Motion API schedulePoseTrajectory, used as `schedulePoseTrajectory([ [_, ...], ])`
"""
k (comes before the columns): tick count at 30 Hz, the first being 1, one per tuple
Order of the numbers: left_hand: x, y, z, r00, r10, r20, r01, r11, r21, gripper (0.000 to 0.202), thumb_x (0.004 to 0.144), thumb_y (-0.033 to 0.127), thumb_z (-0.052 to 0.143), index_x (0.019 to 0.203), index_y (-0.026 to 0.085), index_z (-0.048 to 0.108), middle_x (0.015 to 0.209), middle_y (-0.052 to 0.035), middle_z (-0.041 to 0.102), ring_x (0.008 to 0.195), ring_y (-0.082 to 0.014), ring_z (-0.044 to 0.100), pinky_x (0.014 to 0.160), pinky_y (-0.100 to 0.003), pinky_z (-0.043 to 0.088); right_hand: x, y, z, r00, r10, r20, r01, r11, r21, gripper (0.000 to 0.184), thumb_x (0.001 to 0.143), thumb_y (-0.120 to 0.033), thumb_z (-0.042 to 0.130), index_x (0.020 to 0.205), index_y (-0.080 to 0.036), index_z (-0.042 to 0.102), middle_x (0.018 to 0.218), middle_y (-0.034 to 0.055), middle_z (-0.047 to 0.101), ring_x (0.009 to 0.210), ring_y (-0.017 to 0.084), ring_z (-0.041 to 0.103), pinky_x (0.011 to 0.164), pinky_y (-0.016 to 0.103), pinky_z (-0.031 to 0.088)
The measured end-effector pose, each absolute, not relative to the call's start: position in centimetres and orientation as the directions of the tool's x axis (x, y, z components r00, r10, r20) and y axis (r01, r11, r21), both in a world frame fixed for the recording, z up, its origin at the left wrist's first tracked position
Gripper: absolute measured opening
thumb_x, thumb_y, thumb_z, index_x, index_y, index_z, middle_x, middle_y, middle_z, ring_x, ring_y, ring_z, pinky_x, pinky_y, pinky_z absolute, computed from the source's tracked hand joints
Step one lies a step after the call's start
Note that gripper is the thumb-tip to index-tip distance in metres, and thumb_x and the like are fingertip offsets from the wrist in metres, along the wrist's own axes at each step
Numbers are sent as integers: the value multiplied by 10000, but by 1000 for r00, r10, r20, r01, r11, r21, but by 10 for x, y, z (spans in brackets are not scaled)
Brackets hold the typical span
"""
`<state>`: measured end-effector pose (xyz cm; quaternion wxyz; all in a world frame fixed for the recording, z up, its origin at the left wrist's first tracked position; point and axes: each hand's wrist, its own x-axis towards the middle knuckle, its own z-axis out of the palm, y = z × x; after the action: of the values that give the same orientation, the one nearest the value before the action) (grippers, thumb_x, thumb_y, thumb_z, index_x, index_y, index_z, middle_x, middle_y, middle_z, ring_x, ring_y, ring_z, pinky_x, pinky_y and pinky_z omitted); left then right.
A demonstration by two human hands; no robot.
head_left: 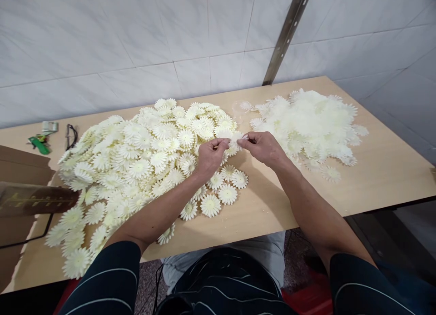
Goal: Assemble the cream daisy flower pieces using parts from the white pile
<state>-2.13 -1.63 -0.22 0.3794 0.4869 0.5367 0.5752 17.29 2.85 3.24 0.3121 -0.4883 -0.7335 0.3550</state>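
Pinched between both hands is a pale cream flower piece (235,141), its petals partly covered by my fingers. My left hand (211,157) grips its left side with thumb and forefinger, over the right edge of a large heap of cream artificial flowers (136,165). From the right, my right hand (264,147) holds the other side in a closed pinch. Beyond that hand lies a second pile of thinner, whiter flower pieces (313,124). Several single flowers (211,205) lie flat on the table below my left wrist.
The wooden table (384,156) stands against a tiled wall (190,28) with a metal strip (288,35). At the far left are a green-handled tool (40,144), black-rimmed glasses (71,137), a cardboard box (20,165) and a brown translucent container (37,199).
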Motion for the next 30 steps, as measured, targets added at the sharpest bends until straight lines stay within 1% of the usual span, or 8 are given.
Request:
schedulePoseTrajectory([
  [6, -21, -16, -3, -232, 960, 155, 91, -137, 986, 347, 899, 540, 831, 888, 196, 878, 817, -52, 812, 781, -202, 693, 765, -338, 548, 176, 28, 37, -330, 935, 132, 525, 298, -797, 516, 945, -643, 708, 668, -229, 571, 571, -33, 416, 628, 156, 405, 603, 322, 302],
  [12, -21, -15, -6, -254, 955, 156, 93, -136, 986, 355, 898, 542, 826, 910, 191, 882, 836, -58, 821, 818, -208, 717, 770, -329, 558, 177, 28, 36, -332, 939, 89, 471, 246, -847, 603, 932, -767, 702, 683, -223, 631, 595, 0, 529, 604, 162, 466, 585, 320, 333],
  [15, -21, -15, -6, -254, 951, 174, 108, -151, 983, 345, 911, 530, 811, 922, 193, 884, 840, -54, 823, 817, -203, 721, 757, -321, 564, 178, 33, 31, -323, 945, 49, 366, 173, -915, 678, 866, -863, 730, 671, -220, 642, 631, 16, 575, 590, 155, 495, 573, 319, 379],
  [18, -20, -15, -7, -243, 951, 191, 84, -175, 981, 275, 909, 453, 813, 962, 194, 887, 891, -65, 844, 843, -205, 749, 785, -327, 589, 182, 38, 30, -319, 943, 90, 209, 163, -964, 717, 785, -906, 805, 662, -221, 631, 661, 13, 574, 605, 147, 513, 586, 316, 431],
  [21, -20, -15, -8, -200, 962, 186, 63, -177, 982, 198, 885, 335, 820, 1009, 199, 894, 962, -80, 868, 866, -207, 774, 808, -336, 609, 185, 41, 30, -319, 936, 151, 41, 173, -984, 688, 678, -858, 930, 700, -225, 659, 723, -1, 573, 672, 148, 544, 637, 309, 507],
  [23, -19, -15, -9, -162, 969, 189, 77, -178, 981, 176, 878, 293, 816, 1005, 205, 899, 971, -81, 874, 856, -203, 775, 805, -334, 611, 185, 43, 29, -324, 934, 151, -25, 151, -988, 658, 635, -811, 983, 737, -228, 695, 774, -2, 592, 724, 152, 564, 679, 307, 550],
  [27, -18, -16, -10, -86, 973, 214, 90, -207, 974, 156, 873, 303, 825, 967, 209, 906, 973, -81, 879, 859, -205, 778, 790, -327, 601, 182, 44, 26, -364, 927, 94, -8, 97, -995, 640, 624, -780, 999, 727, -219, 710, 751, -12, 585, 727, 143, 558, 691, 296, 569],
  [30, -18, -17, -11, -15, 967, 255, 111, -251, 962, 159, 872, 327, 829, 946, 213, 910, 958, -79, 878, 791, -190, 744, 704, -304, 556, 179, 43, 22, -403, 913, 60, 45, 85, -995, 623, 657, -768, 984, 744, -213, 714, 717, -7, 623, 693, 139, 570, 666, 292, 553],
])
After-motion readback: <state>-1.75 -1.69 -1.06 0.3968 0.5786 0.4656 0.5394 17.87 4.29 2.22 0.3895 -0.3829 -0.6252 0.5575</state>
